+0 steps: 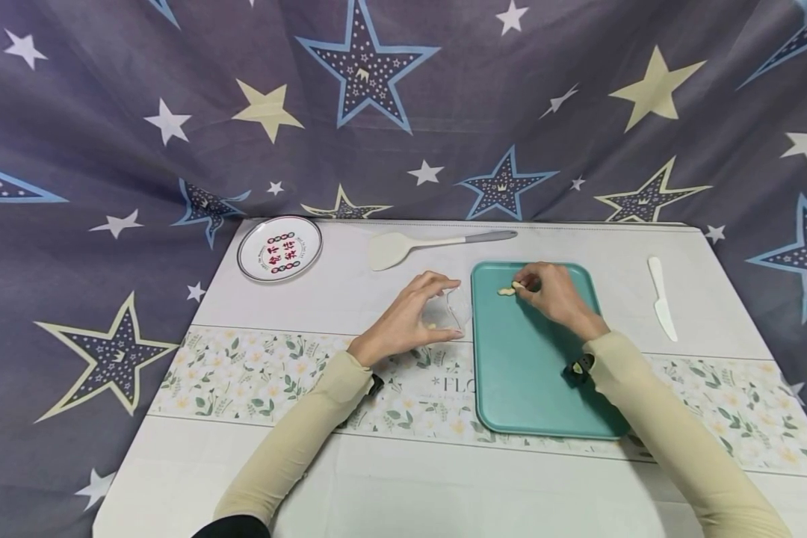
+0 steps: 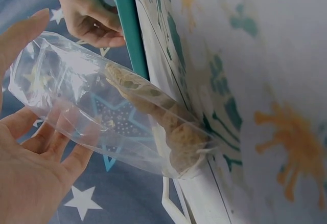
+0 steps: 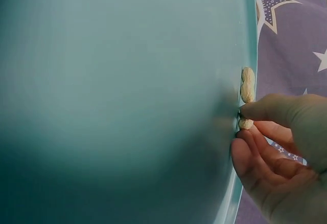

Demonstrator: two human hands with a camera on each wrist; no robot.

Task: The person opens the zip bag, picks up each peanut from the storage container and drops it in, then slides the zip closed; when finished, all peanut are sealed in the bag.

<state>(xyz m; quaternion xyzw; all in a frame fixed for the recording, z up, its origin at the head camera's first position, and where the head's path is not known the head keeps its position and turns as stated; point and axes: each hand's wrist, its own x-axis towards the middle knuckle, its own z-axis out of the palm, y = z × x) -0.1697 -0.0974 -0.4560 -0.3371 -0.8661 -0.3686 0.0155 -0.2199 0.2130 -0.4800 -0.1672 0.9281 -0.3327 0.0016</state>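
My left hand (image 1: 406,317) is curved round a clear plastic bag (image 1: 459,308), with thumb and fingers spread wide at its sides. In the left wrist view, unshelled peanuts (image 2: 181,137) lie in the bottom of the bag, which rests on the tablecloth. On the teal tray (image 1: 521,373), my right hand (image 1: 554,294) pinches a peanut (image 3: 246,124) between thumb and fingers, low over the surface. Another peanut (image 3: 248,85) lies on the tray just beside it. The fingers partly cover the pinched peanut.
A white plate (image 1: 249,258) with red lettering sits at the back left. Near the back edge lies a spatula (image 1: 393,250) with a grey-ended handle. A white knife (image 1: 662,299) lies right of the tray. Behind the table hangs a star-patterned curtain (image 1: 444,90).
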